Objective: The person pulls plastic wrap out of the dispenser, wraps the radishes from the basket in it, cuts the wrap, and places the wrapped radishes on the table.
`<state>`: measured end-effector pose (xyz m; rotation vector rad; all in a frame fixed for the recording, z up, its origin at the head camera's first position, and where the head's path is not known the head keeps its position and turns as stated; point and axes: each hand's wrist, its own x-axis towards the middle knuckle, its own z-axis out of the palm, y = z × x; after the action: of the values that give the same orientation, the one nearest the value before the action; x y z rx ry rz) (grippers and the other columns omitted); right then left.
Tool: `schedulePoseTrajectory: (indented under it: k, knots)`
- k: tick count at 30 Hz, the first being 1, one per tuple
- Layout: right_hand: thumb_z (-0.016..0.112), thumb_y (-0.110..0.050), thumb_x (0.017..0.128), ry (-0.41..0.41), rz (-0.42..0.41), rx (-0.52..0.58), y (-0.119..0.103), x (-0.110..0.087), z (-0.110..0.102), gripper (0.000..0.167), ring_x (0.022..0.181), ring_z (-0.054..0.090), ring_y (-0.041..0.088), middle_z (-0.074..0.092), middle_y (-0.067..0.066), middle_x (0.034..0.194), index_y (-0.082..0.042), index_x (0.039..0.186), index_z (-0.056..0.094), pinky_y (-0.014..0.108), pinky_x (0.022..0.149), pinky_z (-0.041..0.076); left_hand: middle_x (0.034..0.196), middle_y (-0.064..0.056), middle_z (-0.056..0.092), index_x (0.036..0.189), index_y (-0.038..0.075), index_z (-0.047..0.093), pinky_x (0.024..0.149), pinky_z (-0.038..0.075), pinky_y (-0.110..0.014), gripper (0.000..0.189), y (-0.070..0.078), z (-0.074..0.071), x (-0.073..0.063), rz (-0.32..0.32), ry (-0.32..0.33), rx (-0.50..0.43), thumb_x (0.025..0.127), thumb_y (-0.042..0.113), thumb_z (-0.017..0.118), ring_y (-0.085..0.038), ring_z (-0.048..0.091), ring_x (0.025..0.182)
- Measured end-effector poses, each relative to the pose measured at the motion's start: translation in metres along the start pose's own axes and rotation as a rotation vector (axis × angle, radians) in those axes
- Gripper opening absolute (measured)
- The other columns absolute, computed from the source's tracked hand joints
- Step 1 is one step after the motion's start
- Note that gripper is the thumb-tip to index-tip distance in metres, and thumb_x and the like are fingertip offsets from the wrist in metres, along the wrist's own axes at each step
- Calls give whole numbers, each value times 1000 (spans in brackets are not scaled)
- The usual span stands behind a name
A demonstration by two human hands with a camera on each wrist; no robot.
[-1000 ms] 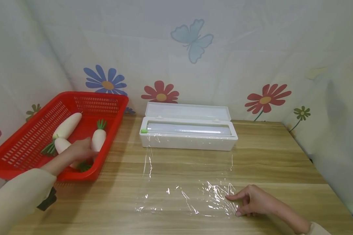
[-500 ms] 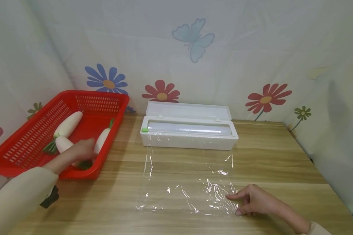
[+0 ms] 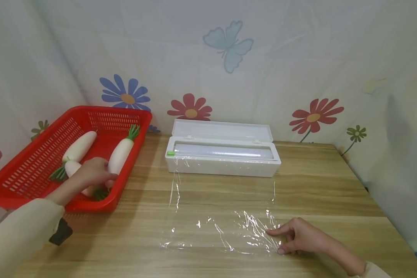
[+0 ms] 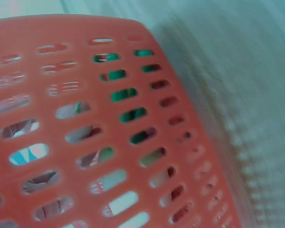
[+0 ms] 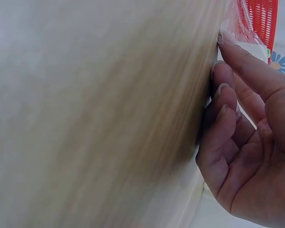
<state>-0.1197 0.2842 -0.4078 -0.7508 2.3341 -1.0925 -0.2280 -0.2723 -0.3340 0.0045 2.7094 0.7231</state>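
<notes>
Inside the red basket [image 3: 132, 162] at left, my left hand [image 3: 92, 172] grips the lower part of a white radish [image 3: 121, 154] with green leaves. Two more white radishes lie beside it, one [image 3: 79, 146] farther back and another [image 3: 72, 168] partly under the hand. Clear cling film [image 3: 222, 216] stretches over the table from a white dispenser box [image 3: 222, 166]. My right hand [image 3: 300, 237] holds the film's near right corner, thumb and index fingertips apart there, creases fanning out from them. The left wrist view shows only the basket's slotted wall [image 4: 85, 118], with the left hand hidden.
The dispenser's lid [image 3: 222, 130] stands open at the back, with the film roll [image 3: 222, 151] inside and a small green piece [image 3: 171, 153] at its left end. A flowered cloth [image 3: 278, 61] hangs behind the wooden table [image 3: 319, 185].
In the left hand the radish has turned, its leafy end moving up and right, and more of its body shows. The right hand stays where it was on the film.
</notes>
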Motion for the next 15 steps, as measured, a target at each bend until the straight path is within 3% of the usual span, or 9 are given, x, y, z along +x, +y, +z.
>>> schedulePoseTrajectory:
  k: [4,8,11,15]
  knots:
    - [74,-29,72,-3,4,8,0,1,1,52,39,37,-5,50,4,45,-2,114,62,17,34,36,69,-5,59,107,-10,55,64,48,-32,61,-2,-7,-5,20,69,20,74,40,70,-21,53,70]
    - [74,-29,72,-1,-2,5,1,1,1,52,39,37,-5,50,3,44,-2,114,62,18,33,36,92,-21,62,122,-17,44,68,50,-42,86,-1,-15,-11,17,123,33,72,48,70,-31,52,84]
    - [74,-30,71,3,-6,-3,1,0,0,52,39,37,-6,50,2,44,-3,114,62,18,33,36,112,-30,54,129,-14,38,70,51,-45,94,4,-19,-16,-16,160,7,70,51,71,-39,49,95]
    - [75,-30,71,4,8,1,0,-1,-1,52,38,37,-5,50,1,44,-4,114,63,19,33,37,124,-33,43,135,-9,32,68,52,-44,98,14,-21,-28,-15,237,-28,69,51,72,-45,40,106]
